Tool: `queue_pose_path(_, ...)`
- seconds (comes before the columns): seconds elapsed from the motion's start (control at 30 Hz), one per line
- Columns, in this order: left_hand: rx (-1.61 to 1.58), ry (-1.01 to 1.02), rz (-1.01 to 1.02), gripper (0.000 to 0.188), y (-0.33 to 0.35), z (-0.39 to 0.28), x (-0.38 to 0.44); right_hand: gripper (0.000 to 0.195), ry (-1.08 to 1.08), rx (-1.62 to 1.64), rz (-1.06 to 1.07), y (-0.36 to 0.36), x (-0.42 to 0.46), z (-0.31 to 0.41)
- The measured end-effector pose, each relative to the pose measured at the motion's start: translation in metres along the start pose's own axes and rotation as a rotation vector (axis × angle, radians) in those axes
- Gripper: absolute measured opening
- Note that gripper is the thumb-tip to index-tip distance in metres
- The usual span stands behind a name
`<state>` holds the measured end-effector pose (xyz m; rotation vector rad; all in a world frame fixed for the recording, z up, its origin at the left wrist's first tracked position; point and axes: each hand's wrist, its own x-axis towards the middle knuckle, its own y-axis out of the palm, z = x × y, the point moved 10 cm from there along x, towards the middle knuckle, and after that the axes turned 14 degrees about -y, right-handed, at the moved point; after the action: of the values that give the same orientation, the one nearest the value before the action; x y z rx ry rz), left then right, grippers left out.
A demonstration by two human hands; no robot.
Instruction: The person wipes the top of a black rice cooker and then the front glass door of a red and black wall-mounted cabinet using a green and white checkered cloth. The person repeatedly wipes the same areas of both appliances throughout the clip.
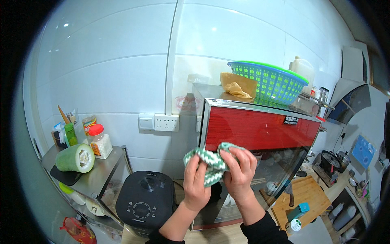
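Observation:
Both of my hands hold a green and white patterned cloth, bunched up between them. My left hand grips its left side with the fingers pointing up. On the other side my right hand pinches the cloth, its fingers curled over the top. Directly behind the hands stands a cabinet with a red upper panel and a dark glass door below. The hands hide part of the door. Left of my left forearm sits a black kitchen appliance with a round dial.
A blue and green plastic basket and brown paper rest on the cabinet. A cut winter melon and a red-lidded jar stand on the left metal shelf. At right, a cleaver lies on a wooden cutting board.

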<state>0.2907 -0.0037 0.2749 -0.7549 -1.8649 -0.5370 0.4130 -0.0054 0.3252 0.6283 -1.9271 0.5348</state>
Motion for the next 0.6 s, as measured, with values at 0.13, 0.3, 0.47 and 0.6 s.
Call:
queue_pose_path(0.13,0.08,0.107,0.005,0.034,0.001,-0.003,-0.023,0.033,0.009,0.014,0.009,-0.005,-0.024,0.0)
queue_pose_path(0.3,0.156,0.218,0.079,0.036,0.006,-0.028,0.032,0.041,0.014,-0.023,-0.024,-0.01,0.015,-0.019)
queue_pose_path(0.47,0.291,0.261,0.063,0.031,0.023,-0.068,0.066,0.043,0.039,-0.077,-0.077,-0.021,0.023,-0.043)
queue_pose_path(0.6,0.295,0.298,0.183,0.035,0.052,-0.081,0.054,0.042,0.085,-0.106,-0.055,-0.032,-0.007,-0.061)
